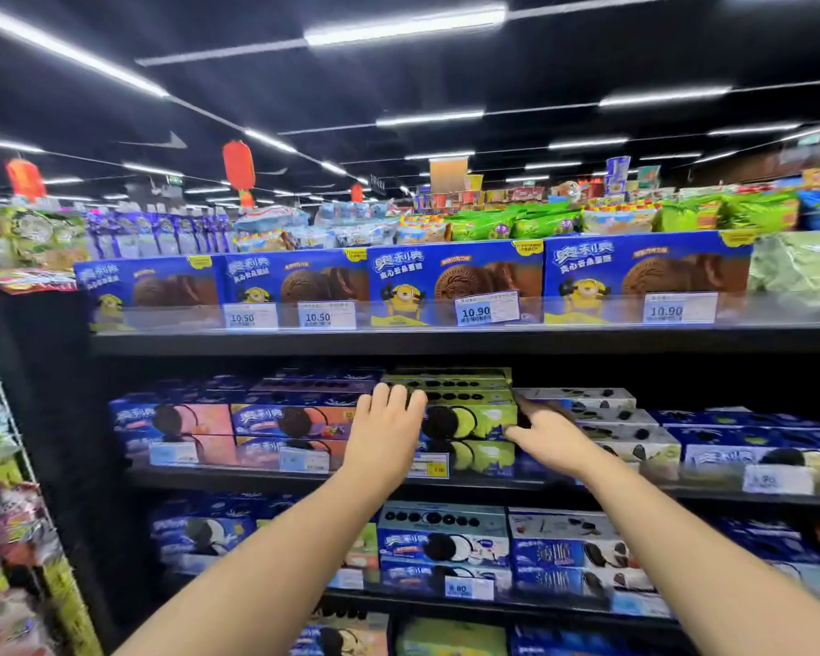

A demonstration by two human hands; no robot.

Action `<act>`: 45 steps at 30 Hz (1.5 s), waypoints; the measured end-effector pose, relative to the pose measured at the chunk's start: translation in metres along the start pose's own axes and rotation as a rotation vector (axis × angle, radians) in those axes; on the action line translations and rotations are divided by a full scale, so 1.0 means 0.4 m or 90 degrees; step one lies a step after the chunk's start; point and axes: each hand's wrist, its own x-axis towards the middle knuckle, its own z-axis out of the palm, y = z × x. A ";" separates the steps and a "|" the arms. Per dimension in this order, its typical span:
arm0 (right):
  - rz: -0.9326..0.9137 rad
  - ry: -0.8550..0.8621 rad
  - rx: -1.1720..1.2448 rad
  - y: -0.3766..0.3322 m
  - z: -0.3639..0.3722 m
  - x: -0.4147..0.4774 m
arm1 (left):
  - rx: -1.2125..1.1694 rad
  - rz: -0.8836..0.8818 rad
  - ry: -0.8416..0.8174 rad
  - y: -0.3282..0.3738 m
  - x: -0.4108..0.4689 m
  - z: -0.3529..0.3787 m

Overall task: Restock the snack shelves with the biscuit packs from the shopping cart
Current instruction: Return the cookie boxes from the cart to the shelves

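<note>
Far left edge of the unit: a wire rack [1,419] carries crinkled foil bags, too blurred to identify.

Middle shelf [237,474], left end: pink packs [181,421], rectangular cardboard cartons with glossy print, stacked flat and square to the front edge.

Left hand [385,430]: laid flat against the left end of the green biscuit packs [474,419], fingers together and straight, tips reaching the top carton. It presses rather than grasps.

The green biscuit packs sit at the middle of the shelf's front edge, several cartons high. They are the same stiff glossy card, flat-sided and sharp-cornered. A price tag [429,466] hangs on the front rail below them.

Right hand [547,435]: thumb on the front face, fingers run into the gap at the stack's right end, pinching that corner. The hands are apart, one at each end of the stack.

Right of it: white packs [602,416], stepped back, then blue packs [753,440] toward the right end.

Judgement: the step in hand is seating and squaring the green stack on the shelf. The next move calls for an even push from both ends to bring the faces flush with the neighbours. The release that follows must not drag the slick top carton. The shopping cart is not in view, so remaining stock cannot be told
</note>
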 end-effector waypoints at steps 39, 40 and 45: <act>-0.057 -0.168 -0.116 -0.093 0.804 -0.603 | -0.186 -0.033 -0.367 -0.130 -0.915 0.296; -0.060 -0.205 -0.112 -0.087 0.853 -0.633 | -0.181 -0.048 -0.401 -0.134 -0.970 0.311; -0.015 -0.372 -0.066 -0.063 1.095 -0.797 | -0.202 -0.143 -0.565 -0.157 -1.243 0.400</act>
